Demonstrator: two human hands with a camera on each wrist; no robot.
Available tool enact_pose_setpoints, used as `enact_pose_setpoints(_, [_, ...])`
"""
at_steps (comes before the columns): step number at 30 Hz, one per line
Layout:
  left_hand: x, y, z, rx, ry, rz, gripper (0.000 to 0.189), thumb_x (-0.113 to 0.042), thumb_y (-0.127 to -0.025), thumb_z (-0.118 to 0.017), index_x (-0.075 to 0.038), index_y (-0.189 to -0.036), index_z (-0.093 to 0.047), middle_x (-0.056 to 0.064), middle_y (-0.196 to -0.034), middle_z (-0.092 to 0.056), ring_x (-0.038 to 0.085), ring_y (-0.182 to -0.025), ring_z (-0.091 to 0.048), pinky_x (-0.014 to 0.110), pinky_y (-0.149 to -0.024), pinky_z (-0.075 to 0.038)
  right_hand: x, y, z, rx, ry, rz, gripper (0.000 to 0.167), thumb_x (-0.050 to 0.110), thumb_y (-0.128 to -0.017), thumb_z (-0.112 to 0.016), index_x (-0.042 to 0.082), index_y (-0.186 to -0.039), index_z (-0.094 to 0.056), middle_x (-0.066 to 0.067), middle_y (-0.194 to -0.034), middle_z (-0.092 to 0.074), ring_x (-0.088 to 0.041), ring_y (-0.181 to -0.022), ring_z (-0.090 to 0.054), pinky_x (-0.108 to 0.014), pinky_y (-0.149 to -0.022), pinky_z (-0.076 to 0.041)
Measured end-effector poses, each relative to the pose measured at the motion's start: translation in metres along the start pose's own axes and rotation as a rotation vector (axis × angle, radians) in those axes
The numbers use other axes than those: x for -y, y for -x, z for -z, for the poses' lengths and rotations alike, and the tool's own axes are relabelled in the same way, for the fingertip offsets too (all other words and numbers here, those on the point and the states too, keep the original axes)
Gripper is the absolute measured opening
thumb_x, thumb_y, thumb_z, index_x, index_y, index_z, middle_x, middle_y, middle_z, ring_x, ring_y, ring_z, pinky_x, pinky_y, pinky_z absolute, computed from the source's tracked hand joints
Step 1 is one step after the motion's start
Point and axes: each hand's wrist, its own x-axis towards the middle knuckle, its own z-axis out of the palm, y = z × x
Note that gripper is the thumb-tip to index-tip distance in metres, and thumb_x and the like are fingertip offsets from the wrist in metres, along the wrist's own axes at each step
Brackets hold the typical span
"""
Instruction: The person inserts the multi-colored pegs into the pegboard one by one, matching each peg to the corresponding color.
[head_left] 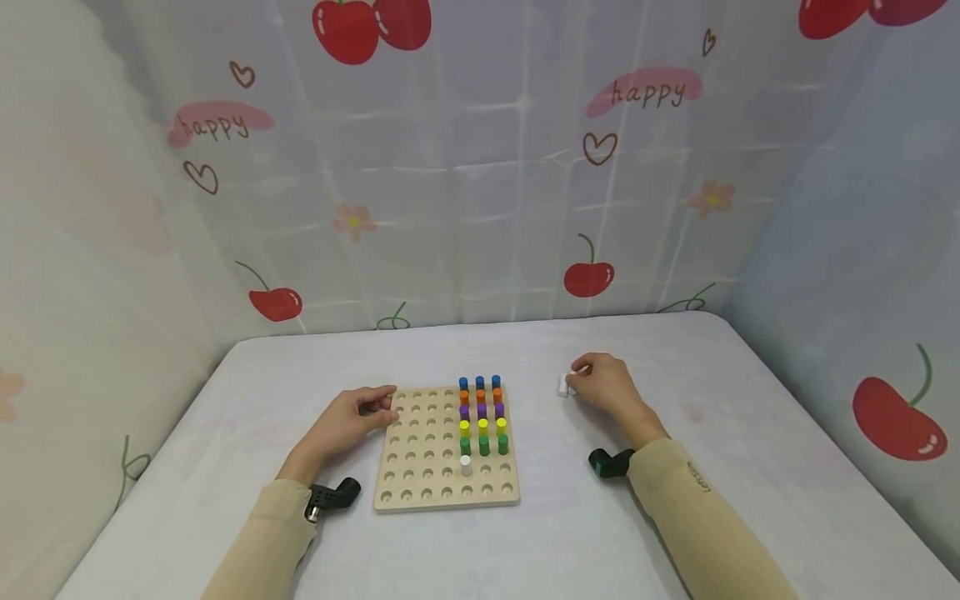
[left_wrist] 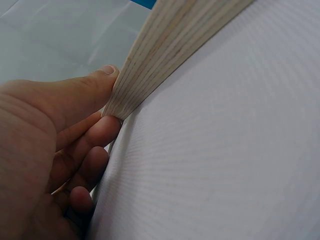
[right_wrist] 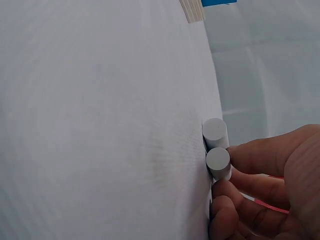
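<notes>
A wooden pegboard (head_left: 437, 505) with rows of round holes lies flat on the table. My left hand (head_left: 347, 423) holds its far left corner, thumb and fingers against the edge; in the left wrist view the layered board edge (left_wrist: 150, 65) runs from the fingertips. Right of the board, my right hand (head_left: 606, 387) pinches a white peg (right_wrist: 218, 161) lying on the cloth. Another white peg (right_wrist: 214, 131) lies right beside it. Blue, orange, purple, yellow and green pegs (head_left: 483, 446) stand in rows of three on the board's right side. One white peg (head_left: 466, 465) stands in front of them.
A white cloth covers the table (head_left: 555, 542). Behind it hangs a pale curtain (head_left: 480, 233) printed with cherries, hearts and flowers, and similar cloth hangs at both sides. Black wrist devices (head_left: 335, 495) sit at both sleeve cuffs.
</notes>
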Motion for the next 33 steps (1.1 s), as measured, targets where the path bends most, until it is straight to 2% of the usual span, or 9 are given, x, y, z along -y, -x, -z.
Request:
enact_pose_setpoints(5, [-0.0005, -0.0004, 0.0000, 0.001, 0.004, 0.000, 0.052, -0.026, -0.092, -0.079, -0.012, -0.141, -0.064, 0.001, -0.105, -0.067, 0.019, -0.099, -0.056, 0.037, -0.092, -0.045, 0.0029, 0.0007, -0.0001, 0.010, 0.003, 0.002, 0.032, 0.020, -0.097, -0.061, 0.004, -0.123, -0.071, -0.017, -0.110, -0.070, -0.027, -0.093, -0.062, -0.036, -0.076, -0.052])
enact_pose_setpoints(10, [0.0003, -0.0012, 0.0001, -0.001, -0.001, -0.004, 0.052, -0.027, -0.092, -0.079, -0.012, -0.140, -0.065, 0.000, -0.105, -0.067, 0.018, -0.098, -0.057, 0.036, -0.092, -0.046, 0.0039, 0.0014, -0.0009, 0.000, 0.010, 0.018, 0.030, 0.015, -0.095, -0.058, 0.008, -0.117, -0.077, -0.015, -0.108, -0.071, -0.025, -0.089, -0.059, -0.032, -0.070, -0.049])
enact_pose_setpoints(20, [-0.0006, 0.0000, -0.0001, -0.001, -0.002, 0.000, 0.053, -0.027, -0.092, -0.079, -0.011, -0.141, -0.064, 0.001, -0.105, -0.067, 0.019, -0.099, -0.056, 0.039, -0.094, -0.045, 0.0036, 0.0029, -0.0029, -0.025, 0.023, 0.018, 0.025, 0.019, -0.097, -0.061, 0.008, -0.112, -0.077, -0.014, -0.107, -0.071, -0.028, -0.096, -0.061, -0.039, -0.079, -0.050])
enact_pose_setpoints(29, [0.0004, -0.0013, -0.0001, -0.002, -0.001, -0.001, 0.052, -0.027, -0.093, -0.079, -0.012, -0.140, -0.065, 0.000, -0.104, -0.066, 0.019, -0.099, -0.056, 0.039, -0.094, -0.044, 0.0025, 0.0029, -0.0024, -0.042, 0.015, -0.023, 0.022, 0.016, -0.092, -0.063, 0.008, -0.109, -0.075, -0.014, -0.101, -0.070, -0.028, -0.093, -0.060, -0.038, -0.075, -0.049])
enact_pose_setpoints(33, [0.0004, -0.0008, -0.0001, 0.000, 0.000, 0.001, 0.052, -0.027, -0.093, -0.079, -0.012, -0.140, -0.065, 0.000, -0.104, -0.066, 0.019, -0.099, -0.056, 0.039, -0.093, -0.044, 0.0010, 0.0020, -0.0030, -0.053, 0.026, -0.020, 0.026, 0.016, -0.090, -0.065, 0.005, -0.113, -0.071, -0.015, -0.100, -0.070, -0.029, -0.093, -0.060, -0.039, -0.077, -0.048])
